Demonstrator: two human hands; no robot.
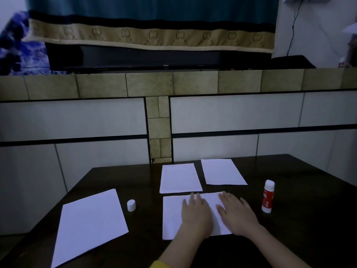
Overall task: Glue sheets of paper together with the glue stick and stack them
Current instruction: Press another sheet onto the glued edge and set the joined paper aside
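Item: glue stick [267, 196]. Stands upright, uncapped, on the dark bench [301, 225], to the right of the hands and apart from them. White body with a red label; the white marks on the label are too small to read.

Item: cap [131, 205]. Small, white, standing on the bench between the large left sheet [90, 225] and the near sheet [172, 217].

Item: paper, four white pieces. The large left sheet lies at an angle at the bench's left side. The near sheet lies at centre, under both hands. Two smaller sheets lie behind it, side by side and not touching: the middle sheet [179, 177] and the far right sheet [222, 172]. No writing shows on any of them.

Item: left hand [195, 215]. Palm down, fingers straight and slightly spread, lying flat on the near sheet. It holds nothing.

Item: right hand [237, 213]. Palm down, fingers straight, lying flat on the right part of the near sheet, reaching over its right edge. It holds nothing.

Item: hanging cloth [150, 35], beyond the bench, above the tiled wall [77, 120]. Tan band with a repeated interlocked double-C motif.

Item: yellow sleeve edge [159, 265], at the bottom edge, on the left arm.
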